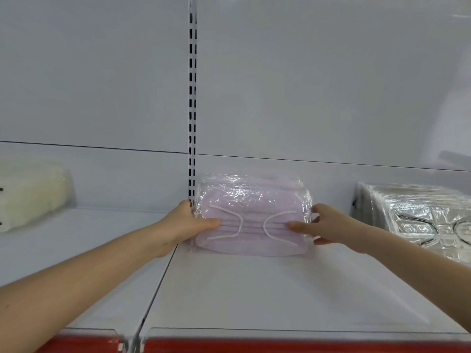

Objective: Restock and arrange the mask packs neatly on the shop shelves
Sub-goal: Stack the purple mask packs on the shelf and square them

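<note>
**Two hands are squaring up a stack of lilac mask packs on a shop shelf.**

The stack of lilac mask packs is sitting on the white shelf just right of the slotted upright, apparently on edge with its front facing the aisle. The left hand is pinching the stack's left end, thumb across the front and fingers going behind. The right hand is mirroring it at the other end, probably to stop the slippery sleeves from fanning apart while the edges line up. Cream-white packs are lying well left of the upright. Clear packs of dark-looped masks are lying well right of it, and a red price strip is running along the front, below the upright.
</note>
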A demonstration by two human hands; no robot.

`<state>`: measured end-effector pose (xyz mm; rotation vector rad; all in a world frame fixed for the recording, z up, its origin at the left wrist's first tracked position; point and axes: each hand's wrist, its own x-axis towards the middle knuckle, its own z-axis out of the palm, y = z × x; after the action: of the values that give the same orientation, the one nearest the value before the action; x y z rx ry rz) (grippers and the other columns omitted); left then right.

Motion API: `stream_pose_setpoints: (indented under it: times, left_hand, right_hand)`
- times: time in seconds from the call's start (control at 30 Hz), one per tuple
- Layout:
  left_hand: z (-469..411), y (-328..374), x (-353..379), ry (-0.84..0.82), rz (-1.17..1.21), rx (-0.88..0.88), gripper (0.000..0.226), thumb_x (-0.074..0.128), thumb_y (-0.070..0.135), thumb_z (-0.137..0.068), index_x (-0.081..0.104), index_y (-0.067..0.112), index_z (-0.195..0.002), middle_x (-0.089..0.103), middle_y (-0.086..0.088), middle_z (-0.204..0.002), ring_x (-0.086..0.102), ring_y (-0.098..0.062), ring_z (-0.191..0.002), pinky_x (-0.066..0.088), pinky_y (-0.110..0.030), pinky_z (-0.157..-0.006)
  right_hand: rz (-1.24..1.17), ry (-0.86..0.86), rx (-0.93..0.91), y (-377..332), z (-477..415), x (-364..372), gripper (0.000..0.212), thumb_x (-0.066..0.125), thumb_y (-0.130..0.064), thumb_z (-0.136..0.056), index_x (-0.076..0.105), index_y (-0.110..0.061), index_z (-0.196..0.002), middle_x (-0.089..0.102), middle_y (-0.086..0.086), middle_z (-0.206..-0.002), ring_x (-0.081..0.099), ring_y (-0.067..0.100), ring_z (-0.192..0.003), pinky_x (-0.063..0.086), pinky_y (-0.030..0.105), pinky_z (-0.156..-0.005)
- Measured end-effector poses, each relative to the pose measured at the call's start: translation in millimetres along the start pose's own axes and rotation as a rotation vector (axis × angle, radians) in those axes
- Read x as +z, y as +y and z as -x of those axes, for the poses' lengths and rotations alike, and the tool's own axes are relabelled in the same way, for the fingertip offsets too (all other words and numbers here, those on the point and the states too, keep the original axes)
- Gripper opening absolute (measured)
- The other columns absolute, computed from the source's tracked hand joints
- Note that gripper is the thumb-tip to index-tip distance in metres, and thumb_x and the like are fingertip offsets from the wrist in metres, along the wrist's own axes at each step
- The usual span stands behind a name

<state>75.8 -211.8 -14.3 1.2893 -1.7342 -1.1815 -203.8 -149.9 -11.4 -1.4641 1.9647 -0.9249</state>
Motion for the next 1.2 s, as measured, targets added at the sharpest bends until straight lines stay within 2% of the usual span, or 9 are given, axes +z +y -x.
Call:
stream_pose_setpoints:
  times: [0.1, 0.3, 0.43, 0.57, 0.7, 0.83, 1.07, 1.13, 1.2]
  left_hand:
    - [2, -1, 3, -0.033, -0.046, 0.063, 0.034, 0.077, 0.009, -0.075, 0.051, 0.019, -0.094, 0.062, 0.000, -0.095, 0.061, -0.019, -0.093, 0.050, -0.033, -0.085]
    - [4, -3, 7, -0.002, -0.095, 0.127, 0.035, 0.065, -0.003, -0.082, 0.045, 0.027, -0.080, 0.057, 0.003, -0.080, 0.054, -0.007, -0.068, 0.047, -0.013, -0.053]
    - [2, -5, 5, 0.025, -0.116, 0.129, 0.025, 0.065, 0.003, -0.083, 0.048, 0.019, -0.089, 0.057, 0.001, -0.086, 0.055, -0.010, -0.074, 0.047, -0.016, -0.062]
    - [2, -3, 3, 0.042, -0.126, 0.085, 0.043, 0.071, 0.013, -0.080, 0.045, 0.011, -0.114, 0.060, -0.007, -0.107, 0.060, -0.023, -0.097, 0.050, -0.031, -0.080]
    - [9, 2, 5, 0.047, -0.131, 0.073, 0.034, 0.069, 0.015, -0.083, 0.043, 0.020, -0.105, 0.052, 0.005, -0.091, 0.051, -0.003, -0.076, 0.044, -0.011, -0.057]
    - [22, 5, 8, 0.136, -0.238, 0.111, 0.060, 0.064, 0.024, -0.087, 0.032, 0.006, -0.133, 0.034, 0.014, -0.082, 0.041, -0.008, -0.084, 0.028, -0.008, -0.055]
    - [58, 8, 22, 0.220, -0.608, 0.273, 0.036, 0.058, 0.041, -0.086, 0.044, 0.009, -0.092, 0.041, 0.001, -0.090, 0.045, -0.017, -0.088, 0.031, -0.025, -0.068]
    - [70, 9, 33, 0.204, -0.653, 0.359, 0.052, 0.052, 0.053, -0.083, 0.053, 0.004, -0.099, 0.049, -0.005, -0.104, 0.048, -0.022, -0.107, 0.034, -0.024, -0.082]
    - [86, 14, 46, 0.152, -0.672, 0.407, 0.076, 0.040, 0.066, -0.075, 0.059, 0.001, -0.110, 0.054, -0.010, -0.123, 0.043, -0.017, -0.121, 0.029, -0.019, -0.090]
  right_hand:
    - [0.019, -0.009, -0.048, -1, 0, 2, 0.063, 0.077, -0.040, -0.072, 0.048, -0.016, -0.121, 0.058, 0.001, -0.094, 0.058, 0.011, -0.082, 0.053, 0.020, -0.064]
    - [0.171, 0.112, -0.121, -5, -4, 9, 0.053, 0.067, -0.049, -0.078, 0.050, -0.008, -0.107, 0.056, 0.003, -0.082, 0.061, 0.024, -0.076, 0.055, 0.045, -0.079]
    - [0.162, 0.101, -0.112, -6, 1, 7, 0.054, 0.066, -0.051, -0.078, 0.051, -0.010, -0.108, 0.056, 0.001, -0.080, 0.060, 0.022, -0.074, 0.055, 0.044, -0.080]
    - [0.143, 0.099, -0.101, -7, 8, 5, 0.053, 0.065, -0.049, -0.079, 0.047, -0.010, -0.111, 0.059, 0.002, -0.090, 0.063, 0.026, -0.090, 0.055, 0.041, -0.083]
    - [0.139, 0.102, -0.101, -8, 12, 4, 0.067, 0.063, -0.048, -0.081, 0.038, -0.010, -0.130, 0.057, 0.000, -0.092, 0.063, 0.027, -0.095, 0.053, 0.041, -0.086]
    - [0.166, 0.106, -0.108, -5, 10, 0, 0.078, 0.059, -0.052, -0.083, 0.029, -0.008, -0.141, 0.058, 0.003, -0.105, 0.060, 0.024, -0.093, 0.050, 0.037, -0.090]
    - [0.290, 0.161, -0.156, 1, 12, -6, 0.060, 0.050, -0.052, -0.089, 0.045, -0.007, -0.128, 0.054, 0.004, -0.117, 0.048, 0.021, -0.103, 0.034, 0.026, -0.082]
    - [0.336, 0.195, -0.192, 3, 17, -8, 0.045, 0.049, -0.052, -0.089, 0.054, -0.014, -0.112, 0.055, 0.000, -0.109, 0.048, 0.021, -0.104, 0.035, 0.027, -0.083]
    - [0.363, 0.224, -0.225, 3, 28, -11, 0.052, 0.049, -0.048, -0.091, 0.051, -0.010, -0.126, 0.054, 0.004, -0.126, 0.048, 0.024, -0.119, 0.037, 0.030, -0.094]
